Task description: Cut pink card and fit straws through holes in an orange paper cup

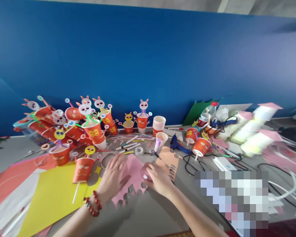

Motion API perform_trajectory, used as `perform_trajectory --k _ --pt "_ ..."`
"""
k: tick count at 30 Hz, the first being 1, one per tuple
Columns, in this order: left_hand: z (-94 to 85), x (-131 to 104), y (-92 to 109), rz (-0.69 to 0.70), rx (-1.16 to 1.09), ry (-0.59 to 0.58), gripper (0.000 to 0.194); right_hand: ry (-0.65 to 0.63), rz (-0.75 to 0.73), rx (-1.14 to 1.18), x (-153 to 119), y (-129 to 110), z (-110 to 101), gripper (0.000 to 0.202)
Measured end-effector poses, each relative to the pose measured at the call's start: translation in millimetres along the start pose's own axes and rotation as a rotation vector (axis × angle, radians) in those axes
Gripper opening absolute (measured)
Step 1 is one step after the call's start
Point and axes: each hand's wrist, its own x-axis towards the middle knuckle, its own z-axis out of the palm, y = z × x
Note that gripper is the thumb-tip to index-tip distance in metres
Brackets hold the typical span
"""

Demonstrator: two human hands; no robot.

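My left hand (115,174) lies with its fingers stretched out, over the left part of a pink sheet of paper (133,169). Round holes run along that sheet's near edge. Over the right side of the sheet, my right hand (156,176) has its fingers curled round a small pinkish thing (146,177) with a white spot; its kind is mostly hidden. A peach sheet (177,159) with round holes lies just beyond my right hand. To the left of my left wrist, an orange paper cup figure (82,171) with a yellow face lies on a yellow sheet (49,194).
Several orange cup figures with rabbit faces (143,105) stand or lie at the back and left. A stack of cups (159,122), markers (128,146), a tape roll (138,151) and a blue glue gun (177,144) lie beyond my hands. Black cables (187,164) run on the right.
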Motion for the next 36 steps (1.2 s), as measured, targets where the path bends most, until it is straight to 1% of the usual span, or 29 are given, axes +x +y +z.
perform_trajectory --k 1,2,4,7,10,13,15,18,20,23,25,28,29,33,36 --pt "5.4 -2.2 8.2 0.083 -0.042 -0.041 0.062 0.005 -0.006 -0.002 0.0 -0.2 0.2 0.025" --pt "11.1 -4.8 15.6 0.135 -0.07 -0.071 0.065 0.01 -0.009 -0.006 0.4 0.0 0.2 0.022" --pt "21.7 -10.3 26.0 0.197 -0.103 -0.122 0.07 0.024 -0.003 -0.017 1.8 2.7 -1.3 0.014" --pt "29.4 -15.1 31.5 0.171 -0.099 -0.17 0.071 0.084 0.06 -0.051 4.2 11.9 -7.4 0.015" --pt "28.0 -14.5 30.9 0.158 -0.092 -0.209 0.071 0.147 0.121 -0.072 4.5 19.5 -13.3 0.018" --pt "25.4 -12.5 30.1 0.164 -0.091 -0.229 0.071 0.113 0.037 -0.043 4.2 18.8 -12.8 0.014" --pt "24.9 -13.2 30.4 0.163 -0.083 -0.224 0.07 0.086 -0.011 -0.036 5.2 16.4 -9.8 0.014" --pt "25.3 -19.0 31.9 0.186 -0.075 -0.209 0.07 0.121 0.049 -0.068 7.0 14.5 -7.1 0.021" --pt "25.6 -24.7 32.9 0.203 -0.075 -0.192 0.071 0.141 0.076 -0.072 6.4 13.0 -7.4 0.022" --pt "24.8 -31.5 33.7 0.203 -0.073 -0.154 0.072 0.083 -0.007 -0.028 4.4 8.0 -7.8 0.014" --pt "22.8 -33.6 34.7 0.208 -0.074 -0.148 0.073 0.062 -0.024 -0.02 4.4 4.2 -7.0 0.011" --pt "17.8 -34.4 38.3 0.237 -0.085 -0.159 0.077 0.103 0.044 -0.046 5.9 -1.0 -5.0 0.016" --pt "16.2 -34.4 40.1 0.251 -0.092 -0.163 0.078 0.105 0.043 -0.042 6.2 -3.0 -4.2 0.019" --pt "13.0 -36.9 43.6 0.277 -0.127 -0.174 0.082 0.032 -0.086 0.019 4.5 -11.1 0.5 0.027" --pt "13.8 -45.1 35.8 0.278 -0.135 -0.172 0.086 0.016 -0.074 0.014 2.8 -11.4 3.8 0.026"
